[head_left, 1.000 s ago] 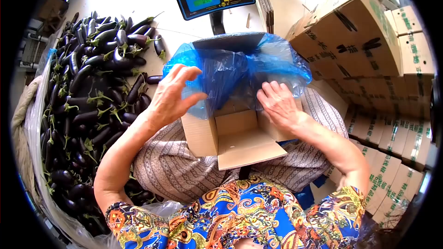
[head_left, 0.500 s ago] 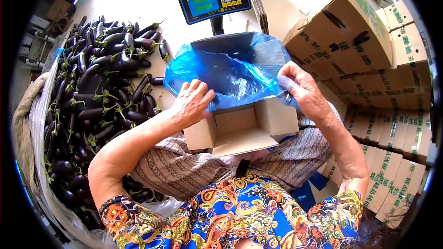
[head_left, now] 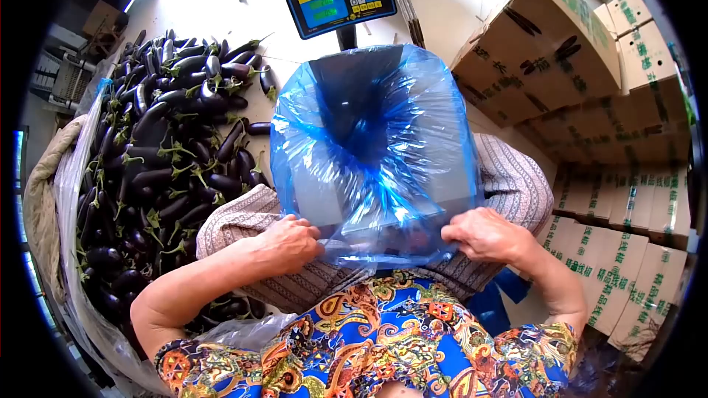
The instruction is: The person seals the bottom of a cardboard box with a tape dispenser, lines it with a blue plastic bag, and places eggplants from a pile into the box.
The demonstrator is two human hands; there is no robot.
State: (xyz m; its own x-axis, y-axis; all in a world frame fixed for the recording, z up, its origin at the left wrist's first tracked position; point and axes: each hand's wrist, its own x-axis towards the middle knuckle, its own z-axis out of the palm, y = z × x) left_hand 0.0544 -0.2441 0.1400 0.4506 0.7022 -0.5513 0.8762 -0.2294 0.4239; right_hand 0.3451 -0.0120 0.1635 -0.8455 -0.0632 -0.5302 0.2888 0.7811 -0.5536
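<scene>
In the head view, the blue bag [head_left: 435, 114] in front of you is thin, glossy and see-through, creased into bright folds that run down into a dark hollow at its middle. It drapes over the rim of an open carton [head_left: 451, 177], whose plain board shows bluish through the film. The carton sits between your knees, just before the scale display [head_left: 341, 1]; what carries it is hidden. Your left hand [head_left: 293, 242] has its grip closed on the bag's near edge at one corner, and your right hand [head_left: 487, 234] pinches the same edge at the other. Around you is a pale floor [head_left: 251, 18], with a heap of dark eggplants [head_left: 177, 140] on your left beside a clear plastic sheet [head_left: 70, 250], and stacked printed boxes [head_left: 542, 51] on your right. The bag's mouth faces up towards you; its long axis, only slightly longer than its width, runs from your lap towards the display.
</scene>
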